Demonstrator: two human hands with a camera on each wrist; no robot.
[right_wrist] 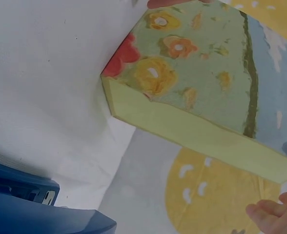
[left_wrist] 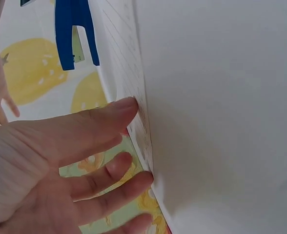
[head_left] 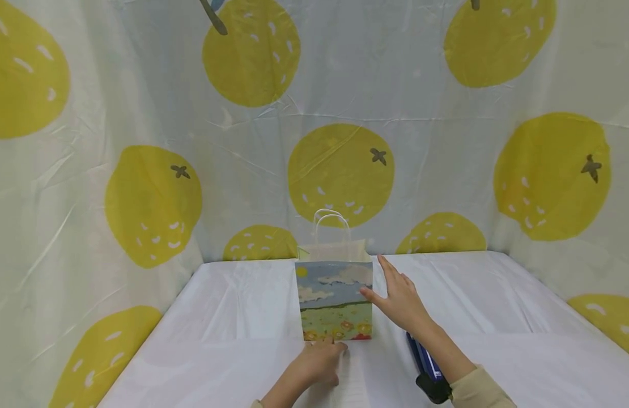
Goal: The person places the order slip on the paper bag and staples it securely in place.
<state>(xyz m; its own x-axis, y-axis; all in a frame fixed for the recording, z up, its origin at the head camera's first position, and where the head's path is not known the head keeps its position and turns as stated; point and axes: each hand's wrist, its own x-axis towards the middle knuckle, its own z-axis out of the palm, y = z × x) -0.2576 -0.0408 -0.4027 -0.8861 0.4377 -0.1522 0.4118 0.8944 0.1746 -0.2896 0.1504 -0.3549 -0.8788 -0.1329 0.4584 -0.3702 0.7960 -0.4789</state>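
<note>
A small paper gift bag stands upright on the table, printed with a sky, clouds and a flower field. Its white handles arch above the top. Beside the bag's right edge I hold up my right hand, fingers extended and thumb spread over the front. Low at the bag's front is my left hand, its fingers slightly bent near the bottom edge. Under it lies a strip of lined paper; in the left wrist view, thumb and fingertips reach the paper's edge.
A blue stapler lies on the table, partly behind my right forearm; the right wrist view shows its blue body too. White cloth covers the table. A curtain printed with yellow fruit hangs at the back and sides.
</note>
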